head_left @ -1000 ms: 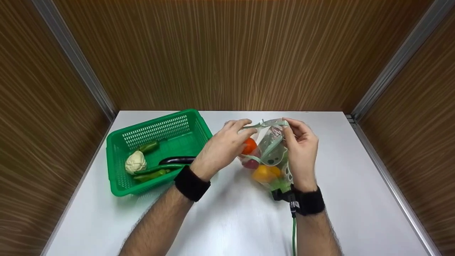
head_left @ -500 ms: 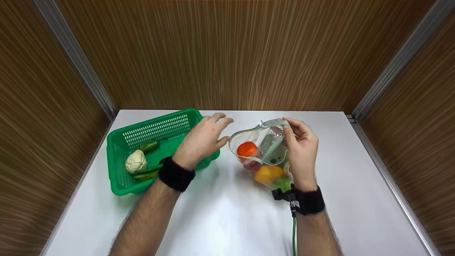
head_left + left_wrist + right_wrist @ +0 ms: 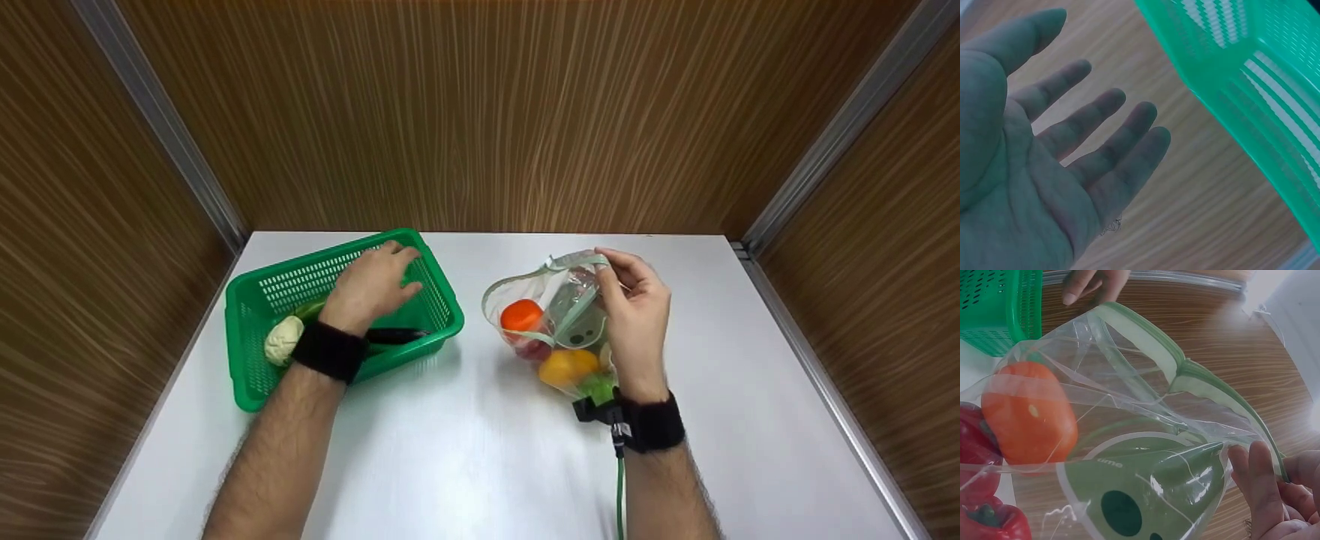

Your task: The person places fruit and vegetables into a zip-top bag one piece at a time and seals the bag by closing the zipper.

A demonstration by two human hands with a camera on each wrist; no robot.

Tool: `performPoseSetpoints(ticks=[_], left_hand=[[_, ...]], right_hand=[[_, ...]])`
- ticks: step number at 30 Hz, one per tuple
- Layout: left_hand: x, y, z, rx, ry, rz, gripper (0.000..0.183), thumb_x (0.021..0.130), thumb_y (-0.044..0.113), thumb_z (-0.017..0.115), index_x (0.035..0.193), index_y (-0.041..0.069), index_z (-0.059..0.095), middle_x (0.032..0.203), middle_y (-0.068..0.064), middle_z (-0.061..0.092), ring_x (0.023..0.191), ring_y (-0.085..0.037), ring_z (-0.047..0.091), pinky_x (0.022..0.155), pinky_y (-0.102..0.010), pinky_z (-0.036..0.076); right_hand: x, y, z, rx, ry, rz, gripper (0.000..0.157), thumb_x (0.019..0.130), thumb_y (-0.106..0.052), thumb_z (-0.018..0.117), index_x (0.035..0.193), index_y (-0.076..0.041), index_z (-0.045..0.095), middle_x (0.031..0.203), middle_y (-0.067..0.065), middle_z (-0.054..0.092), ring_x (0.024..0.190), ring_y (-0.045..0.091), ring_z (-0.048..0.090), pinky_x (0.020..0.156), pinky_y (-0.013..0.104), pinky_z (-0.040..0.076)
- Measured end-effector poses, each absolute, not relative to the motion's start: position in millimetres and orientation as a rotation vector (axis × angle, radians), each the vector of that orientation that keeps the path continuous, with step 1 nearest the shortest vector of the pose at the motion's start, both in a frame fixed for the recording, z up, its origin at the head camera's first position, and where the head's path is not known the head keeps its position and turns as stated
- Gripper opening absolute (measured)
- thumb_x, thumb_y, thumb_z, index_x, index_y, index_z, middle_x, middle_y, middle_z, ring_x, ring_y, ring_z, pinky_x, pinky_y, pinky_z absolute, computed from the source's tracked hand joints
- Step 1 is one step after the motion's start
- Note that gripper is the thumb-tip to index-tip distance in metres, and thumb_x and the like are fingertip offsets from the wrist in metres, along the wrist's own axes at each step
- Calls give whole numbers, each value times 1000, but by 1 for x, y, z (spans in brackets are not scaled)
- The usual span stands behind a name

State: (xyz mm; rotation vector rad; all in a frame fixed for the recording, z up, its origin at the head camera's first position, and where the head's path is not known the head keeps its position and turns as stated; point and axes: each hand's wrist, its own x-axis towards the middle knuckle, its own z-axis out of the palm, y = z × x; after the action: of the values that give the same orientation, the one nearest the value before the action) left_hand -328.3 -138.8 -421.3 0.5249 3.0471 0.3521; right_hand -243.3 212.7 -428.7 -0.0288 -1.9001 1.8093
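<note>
Left hand has moved over the basket — right hand pinches bag.

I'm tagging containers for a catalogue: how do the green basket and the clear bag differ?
The basket has perforated green walls; the bag is see-through with pale green trim. The basket is rectangular; the bag is limp and irregular. The right hand pinches the bag's rim; the left hand hangs over the basket, holding nothing. Both contain vegetables.
</note>
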Motion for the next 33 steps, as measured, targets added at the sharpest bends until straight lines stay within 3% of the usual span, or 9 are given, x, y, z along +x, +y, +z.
performPoseSetpoints(ticks=[19,27,31,33], left_hand=[[-351,-212,-443,237,2889,257,64,117,27,69,171,-3,53,172,-37,56,160,-57,56,132,-73,51],[-358,-234,-452,100,2799,278,65,118,27,66,172,-5,49,172,-41,53,160,-59,55,132,-75,49],[-362,-242,-456,51,2757,265,64,118,27,67,169,-8,52,166,-42,59,151,-57,63,128,-74,53],[-379,-255,-475,22,2733,261,62,117,29,68,164,-10,57,155,-41,66,135,-52,71,119,-70,59]], right_hand=[[-246,211,-431,-23,-1871,1851,24,116,-4,69,136,-2,83,118,0,87,99,13,83,85,23,71],[-247,210,-432,-10,-1861,1856,23,116,-4,69,135,-1,83,122,4,86,99,11,82,78,19,68],[-248,209,-433,-11,-1871,1840,24,116,-4,69,135,-1,83,123,4,85,101,10,81,80,18,67],[-248,209,-432,-11,-1870,1837,24,115,-3,69,135,-1,83,123,3,86,101,10,82,81,19,68]])
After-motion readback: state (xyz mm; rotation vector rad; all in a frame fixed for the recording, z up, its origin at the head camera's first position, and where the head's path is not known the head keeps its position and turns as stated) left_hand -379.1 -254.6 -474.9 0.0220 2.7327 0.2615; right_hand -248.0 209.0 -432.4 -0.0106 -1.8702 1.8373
